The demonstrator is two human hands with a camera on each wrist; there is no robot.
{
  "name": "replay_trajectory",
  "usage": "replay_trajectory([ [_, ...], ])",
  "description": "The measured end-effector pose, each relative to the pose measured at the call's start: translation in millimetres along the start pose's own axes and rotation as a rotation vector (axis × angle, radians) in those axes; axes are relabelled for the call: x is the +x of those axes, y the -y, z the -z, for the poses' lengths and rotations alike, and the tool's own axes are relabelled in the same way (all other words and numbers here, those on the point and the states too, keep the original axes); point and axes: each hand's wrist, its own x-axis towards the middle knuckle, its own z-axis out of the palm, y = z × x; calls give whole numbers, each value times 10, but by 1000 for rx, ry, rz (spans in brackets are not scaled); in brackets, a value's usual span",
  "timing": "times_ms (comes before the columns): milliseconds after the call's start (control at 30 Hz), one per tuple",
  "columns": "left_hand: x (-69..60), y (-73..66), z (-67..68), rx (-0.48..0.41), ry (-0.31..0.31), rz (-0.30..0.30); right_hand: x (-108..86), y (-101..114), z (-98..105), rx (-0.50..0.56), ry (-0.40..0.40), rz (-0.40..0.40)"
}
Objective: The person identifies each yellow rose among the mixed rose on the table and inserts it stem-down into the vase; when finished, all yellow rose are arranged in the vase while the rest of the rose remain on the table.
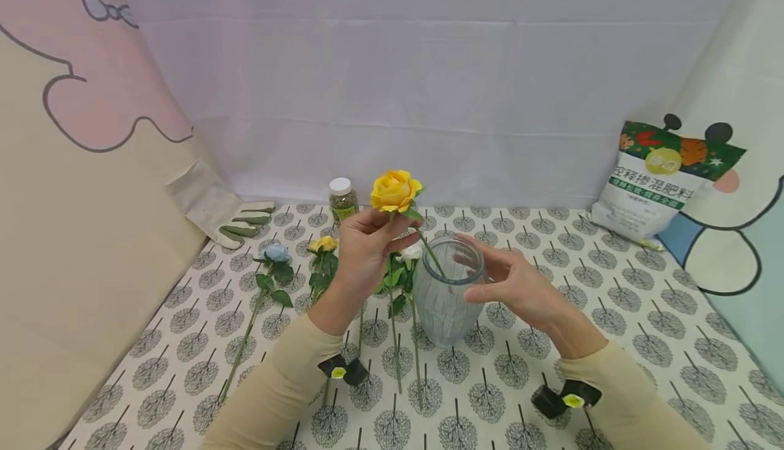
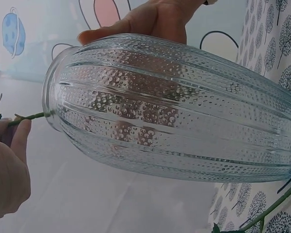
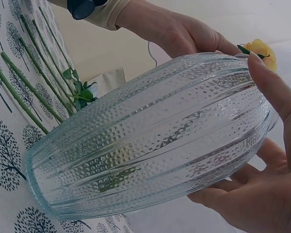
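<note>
My left hand pinches the green stem of a yellow rose just below the bloom. The stem slants down to the right, its lower part inside the mouth of a clear bluish glass vase. The vase stands upright on the patterned cloth and has ribbed, dimpled walls. My right hand holds it near the rim, thumb in front and fingers round the far side. In the left wrist view the left fingers grip the stem beside the rim. Through the dimpled glass the stem's lower end is blurred.
Left of the vase lie a blue rose, another yellow rose and a white rose, stems toward me. Behind them stand a lidded jar and gardening gloves. A fertilizer bag leans at the back right.
</note>
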Motion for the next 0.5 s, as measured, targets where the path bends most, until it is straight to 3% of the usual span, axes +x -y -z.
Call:
replay_trajectory([
  [500,35,120,82,83,96,49,4,9,-5,4,-6,-1],
])
